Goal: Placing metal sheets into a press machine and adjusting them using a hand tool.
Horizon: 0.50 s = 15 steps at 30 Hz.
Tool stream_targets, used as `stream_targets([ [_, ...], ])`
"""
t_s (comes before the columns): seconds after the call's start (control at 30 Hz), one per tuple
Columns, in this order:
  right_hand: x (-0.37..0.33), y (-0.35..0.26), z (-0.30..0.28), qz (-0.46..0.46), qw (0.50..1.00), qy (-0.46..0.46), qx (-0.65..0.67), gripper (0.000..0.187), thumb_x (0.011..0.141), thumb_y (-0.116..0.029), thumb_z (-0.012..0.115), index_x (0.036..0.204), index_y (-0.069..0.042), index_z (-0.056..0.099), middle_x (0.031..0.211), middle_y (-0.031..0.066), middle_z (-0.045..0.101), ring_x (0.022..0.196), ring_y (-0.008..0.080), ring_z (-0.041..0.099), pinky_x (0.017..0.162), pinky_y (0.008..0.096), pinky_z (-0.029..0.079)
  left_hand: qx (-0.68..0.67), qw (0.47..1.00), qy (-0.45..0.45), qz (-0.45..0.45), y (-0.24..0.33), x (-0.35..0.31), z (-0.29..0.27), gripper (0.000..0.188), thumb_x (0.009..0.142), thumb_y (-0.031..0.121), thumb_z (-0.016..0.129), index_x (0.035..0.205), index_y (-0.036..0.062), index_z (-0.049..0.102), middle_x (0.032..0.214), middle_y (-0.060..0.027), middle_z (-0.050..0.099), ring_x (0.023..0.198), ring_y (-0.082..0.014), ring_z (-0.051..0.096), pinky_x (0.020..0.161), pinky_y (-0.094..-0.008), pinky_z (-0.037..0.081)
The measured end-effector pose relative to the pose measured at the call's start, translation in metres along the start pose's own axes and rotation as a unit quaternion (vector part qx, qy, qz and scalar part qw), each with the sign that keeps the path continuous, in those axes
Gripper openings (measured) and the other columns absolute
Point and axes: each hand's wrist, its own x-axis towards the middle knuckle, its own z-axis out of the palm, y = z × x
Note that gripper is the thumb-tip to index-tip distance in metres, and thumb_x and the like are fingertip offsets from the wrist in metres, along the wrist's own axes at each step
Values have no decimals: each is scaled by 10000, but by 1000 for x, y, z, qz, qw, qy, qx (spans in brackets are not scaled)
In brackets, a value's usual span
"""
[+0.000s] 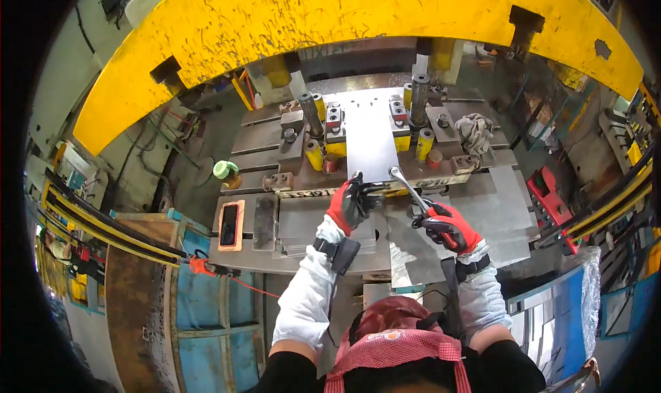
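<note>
A bright metal sheet (370,135) lies lengthwise across the die (336,140) of a press. My left hand (352,204), in a red and black glove, is at the sheet's near left corner. One fingertip touches that corner; the other fingers spread toward the right, partly smeared. My right hand (447,226), gloved alike, is closed around the red handle of a metal rod tool (409,187). The tool's round head rests at the sheet's near right corner. Whether the head grips the sheet or only presses on it, I cannot tell.
A yellow press beam (330,18) arches over the die. Dark guide posts (420,98) rise on both sides. Flat sheets (323,231) lie on the near table, beside a phone (229,224). A grey rag (475,133) is at right, a green-capped bottle (227,174) at left.
</note>
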Motion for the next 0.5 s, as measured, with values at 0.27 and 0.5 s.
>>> stream_targets([
  [0.27, 0, -15, 4, 31, 999, -4, 37, 222, 804, -183, 580, 976, -68, 501, 771, 18, 547, 549, 45, 425, 465, 197, 334, -62, 993, 49, 89, -20, 20, -15, 399, 907, 352, 417, 1026, -18, 508, 997, -231, 597, 899, -332, 606, 805, -417, 499],
  [0.5, -2, -21, 16, 38, 997, 16, 66, 176, 800, -194, 590, 862, -89, 463, 742, 30, 543, 539, 56, 419, 459, 197, 327, -111, 987, 67, 97, -21, 25, -18, 375, 908, 322, 402, 1048, -20, 464, 1040, -263, 561, 932, -379, 580, 837, -445, 483],
])
